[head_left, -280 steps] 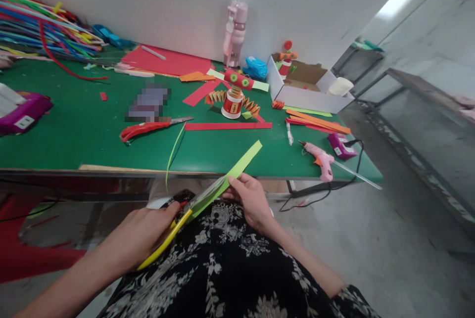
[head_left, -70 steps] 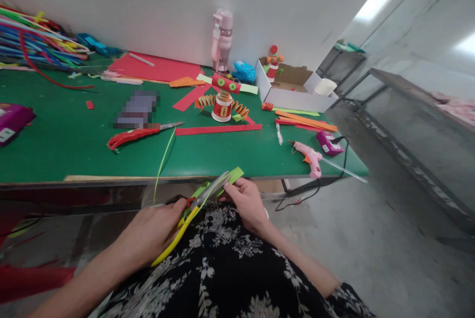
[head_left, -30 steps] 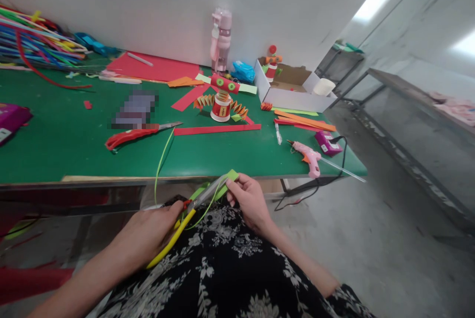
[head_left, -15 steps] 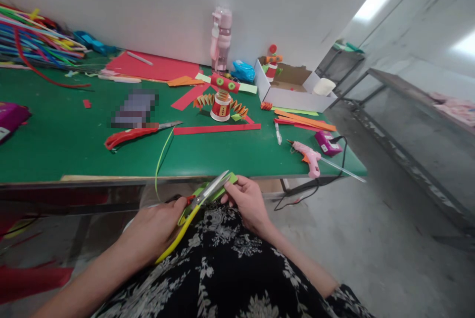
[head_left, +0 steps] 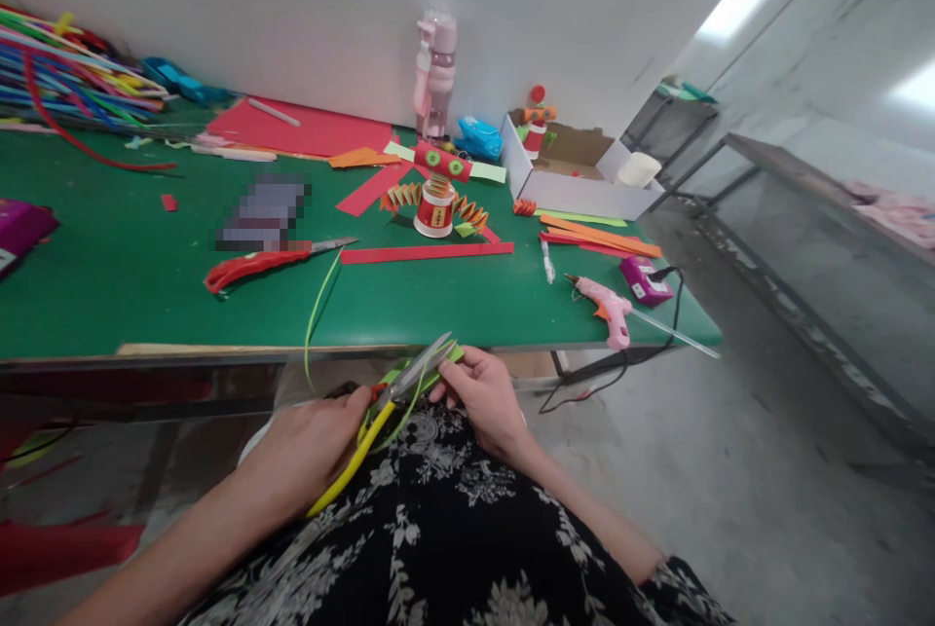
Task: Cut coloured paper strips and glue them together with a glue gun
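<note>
The yellow-handled scissors [head_left: 373, 434] were held low over the person's lap, just in front of the near edge of the green table [head_left: 219, 324]. Their long axis was laid diagonally, with the handles toward the body at lower left and the tips pointed forward and right, toward the right hand [head_left: 486, 399]. The blades were slightly parted. The handles were gripped by the left hand [head_left: 314, 441], its fingers largely hidden. The green paper strip [head_left: 456, 353] was pinched by the right hand between thumb and fingers near its far end, and was aligned roughly along the blades, by which its middle was covered. A narrow green sliver [head_left: 400, 429] was seen curling below the blades.

On the table, a red strip [head_left: 428, 254] was laid crosswise, and a red-handled tool [head_left: 259, 266] was pointed toward its left end. Near that end, a thin green strip [head_left: 319, 300] was draped over the table edge. Behind the red strip a paper figure [head_left: 436, 207] was stood upright, and part of the pink bottle [head_left: 438, 81] was blocked by it. A pink glue gun [head_left: 606, 305] was placed at right.
</note>
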Demonstrator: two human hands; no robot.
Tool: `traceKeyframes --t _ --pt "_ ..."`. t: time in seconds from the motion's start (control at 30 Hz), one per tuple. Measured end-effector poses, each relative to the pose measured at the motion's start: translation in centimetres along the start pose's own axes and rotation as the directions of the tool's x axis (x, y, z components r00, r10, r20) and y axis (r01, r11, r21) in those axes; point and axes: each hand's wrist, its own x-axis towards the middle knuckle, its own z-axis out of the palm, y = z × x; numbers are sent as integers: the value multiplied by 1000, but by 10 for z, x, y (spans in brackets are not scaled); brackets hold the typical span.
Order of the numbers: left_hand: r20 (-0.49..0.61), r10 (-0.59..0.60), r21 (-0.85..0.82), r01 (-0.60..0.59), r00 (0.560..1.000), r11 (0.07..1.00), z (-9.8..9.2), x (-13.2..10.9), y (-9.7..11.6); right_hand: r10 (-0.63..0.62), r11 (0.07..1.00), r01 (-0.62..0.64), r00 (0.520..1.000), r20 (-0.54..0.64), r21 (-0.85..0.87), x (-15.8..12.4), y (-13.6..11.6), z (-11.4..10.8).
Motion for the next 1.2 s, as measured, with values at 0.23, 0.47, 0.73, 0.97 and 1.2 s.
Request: traceKeyframes --t 0.23,0.47,0.73,0.97,1.2 --pt "10 -5 3 4 1000 1000 1 -1 -1 12 1000 -12 1000 6 3 1 2 -1" --pt "42 -23 24 22 999 999 -5 -2 3 7 1000 -7 1000 8 13 0 2 -1" --pt "-28 -6 1 6 1000 1000 7 1 -5 25 1000 -25 1000 8 10 1 3 -1" --pt "-68 7 15 -6 998 1000 12 0 -10 24 1000 -24 1000 11 8 0 0 -2" --pt "-74 18 9 -17 997 1000 13 1 -7 26 999 -26 1000 0 -40 4 3 2"
